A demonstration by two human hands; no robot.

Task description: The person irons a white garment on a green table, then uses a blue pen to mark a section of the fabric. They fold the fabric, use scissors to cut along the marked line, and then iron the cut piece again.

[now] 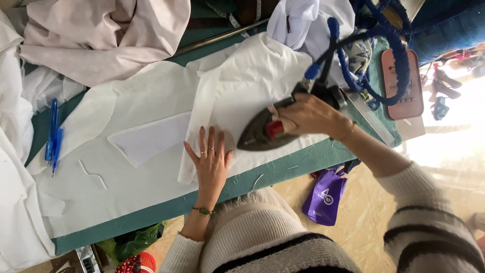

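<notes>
Here the right hand [308, 115] grips the handle of a dark iron [262, 132] resting on the folded white fabric [237, 91], while just beside the iron's tip the left hand [211, 161] lies flat, fingers spread, holding nothing, pressing the same fabric onto the green table [283, 169].

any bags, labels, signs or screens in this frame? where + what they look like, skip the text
Purple bag: on the floor under the table edge, below the right arm; soft tote, purple with a white round mark.
Green bag: on the floor at bottom left; crumpled, shiny green plastic.
Reddish-brown plate: flat on the table's right end; rounded rectangle, faint markings.
No screens or signs.
</notes>
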